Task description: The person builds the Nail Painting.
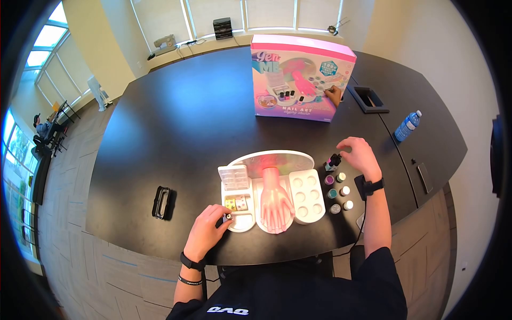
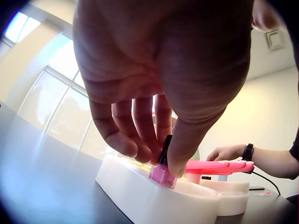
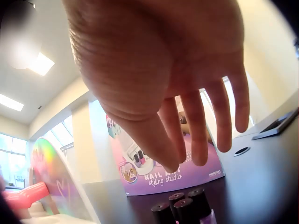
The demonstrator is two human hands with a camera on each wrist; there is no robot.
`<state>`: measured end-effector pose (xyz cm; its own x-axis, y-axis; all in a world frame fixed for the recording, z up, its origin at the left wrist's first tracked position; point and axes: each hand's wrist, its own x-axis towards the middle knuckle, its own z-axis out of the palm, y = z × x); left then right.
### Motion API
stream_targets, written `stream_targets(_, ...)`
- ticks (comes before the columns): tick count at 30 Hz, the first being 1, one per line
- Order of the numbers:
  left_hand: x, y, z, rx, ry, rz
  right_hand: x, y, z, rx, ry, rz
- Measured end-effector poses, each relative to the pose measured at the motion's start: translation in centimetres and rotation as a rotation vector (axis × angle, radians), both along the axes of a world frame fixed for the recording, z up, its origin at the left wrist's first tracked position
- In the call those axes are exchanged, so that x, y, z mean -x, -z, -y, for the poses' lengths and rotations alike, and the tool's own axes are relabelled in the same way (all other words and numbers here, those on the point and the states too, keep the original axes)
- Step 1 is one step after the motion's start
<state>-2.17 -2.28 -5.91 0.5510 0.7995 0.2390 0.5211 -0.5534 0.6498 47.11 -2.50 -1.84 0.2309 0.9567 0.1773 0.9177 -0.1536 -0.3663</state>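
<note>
My left hand (image 1: 204, 230) pinches a pink nail polish bottle (image 2: 162, 175) with a black cap between thumb and fingertips. The bottle stands tilted at the near left edge of the white manicure tray (image 1: 244, 223). Relaxed and holding nothing, my right hand (image 1: 361, 156) hovers over a cluster of black-capped nail polish bottles (image 1: 333, 162); in the right wrist view its fingertips are above the caps (image 3: 183, 208). Between my hands, a pink model hand (image 1: 275, 201) lies palm down on the tray, before a curved mirror (image 1: 298, 159).
Several small jars (image 1: 341, 193) stand right of the tray's round-welled section (image 1: 308, 213). A nail art box (image 1: 304, 80) stands behind. A black open case (image 1: 161, 202) lies on the left, and a water bottle (image 1: 408, 126) stands far right.
</note>
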Motion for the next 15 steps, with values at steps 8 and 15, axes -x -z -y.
stream_targets(8,-0.1,0.3,0.1,-0.009,-0.011,0.018,0.4,0.1,-1.8,0.207,-0.035,-0.046)
stream_targets(15,0.0,0.3,0.1,-0.014,-0.014,0.007,0.4,1.6,-2.0,0.184,-0.037,-0.035)
